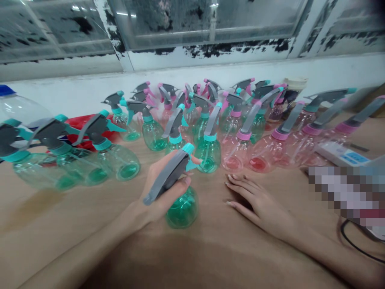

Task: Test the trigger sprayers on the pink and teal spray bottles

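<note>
My left hand [164, 186] is wrapped round the neck of a green spray bottle [183, 208] with a grey and turquoise trigger head. The bottle is close to the tabletop; whether its base touches the wood I cannot tell. Fingers hide its collar. To the right, my right hand [255, 196] rests low over the table with its fingers stretched out and nothing in them. Just beyond stands another green spray bottle [208, 154], beside a pink spray bottle [236, 152].
Several more green bottles [128, 164] line the left, near a red bag [81, 124] and a large clear bottle [21, 104]. Pink bottles [285, 150] continue rightward. A white box [343, 154] and a black cable [345, 237] lie at right. Behind is a windowed wall [90, 76].
</note>
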### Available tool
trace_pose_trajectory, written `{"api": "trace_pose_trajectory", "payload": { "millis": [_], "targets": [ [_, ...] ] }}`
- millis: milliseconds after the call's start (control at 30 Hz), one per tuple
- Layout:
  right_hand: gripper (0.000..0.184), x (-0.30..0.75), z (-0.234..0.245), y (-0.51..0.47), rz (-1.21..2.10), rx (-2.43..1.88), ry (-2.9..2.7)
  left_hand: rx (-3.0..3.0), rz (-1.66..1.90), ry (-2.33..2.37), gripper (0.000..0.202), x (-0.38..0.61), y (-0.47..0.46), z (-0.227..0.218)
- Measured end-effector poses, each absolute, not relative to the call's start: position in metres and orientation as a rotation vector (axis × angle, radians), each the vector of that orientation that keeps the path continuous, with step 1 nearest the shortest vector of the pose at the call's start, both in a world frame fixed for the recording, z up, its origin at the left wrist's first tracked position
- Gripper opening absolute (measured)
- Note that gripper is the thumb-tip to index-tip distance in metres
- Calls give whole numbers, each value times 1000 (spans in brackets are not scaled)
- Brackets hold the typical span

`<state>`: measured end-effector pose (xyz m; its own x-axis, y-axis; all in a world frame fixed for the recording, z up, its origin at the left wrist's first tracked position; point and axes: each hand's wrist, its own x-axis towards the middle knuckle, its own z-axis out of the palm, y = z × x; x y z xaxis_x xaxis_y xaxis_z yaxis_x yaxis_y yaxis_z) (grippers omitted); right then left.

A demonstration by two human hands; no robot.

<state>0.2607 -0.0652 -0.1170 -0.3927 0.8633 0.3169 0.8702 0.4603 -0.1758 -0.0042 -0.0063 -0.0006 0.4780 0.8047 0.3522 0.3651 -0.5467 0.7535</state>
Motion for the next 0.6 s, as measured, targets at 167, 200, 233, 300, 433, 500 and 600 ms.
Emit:
{"api": "trace_pose_trajectory", "payload": {
  "millis": [167, 200, 233, 300, 433, 500, 600],
  "targets": [
    [48, 262, -119, -65, -48, -1447, -2357, 2094, 934, 965, 27, -1, -8, -1],
    [48, 262, -120, -65, -47, -1445, -2357, 2100, 932, 985, 29, 0, -9, -1],
    [48, 262, -120, -65, -46, -1445, -2355, 2106, 924, 1001, 30, 0, -9, -1],
    [48, 262, -120, -65, -48, -1441, -2355, 2116, 906, 1017, 32, 0, -9, -2],
    [48, 261, -118, -65, -49, -1434, -2361, 2132, 905, 999, 32, -1, -9, -2],
    [48, 261, -117, -65, -45, -1443, -2361, 2139, 905, 997, 32, -1, -9, -3],
    [48, 261, -117, -65, -45, -1449, -2367, 2146, 900, 1000, 33, -1, -8, -3]
  ]
}}
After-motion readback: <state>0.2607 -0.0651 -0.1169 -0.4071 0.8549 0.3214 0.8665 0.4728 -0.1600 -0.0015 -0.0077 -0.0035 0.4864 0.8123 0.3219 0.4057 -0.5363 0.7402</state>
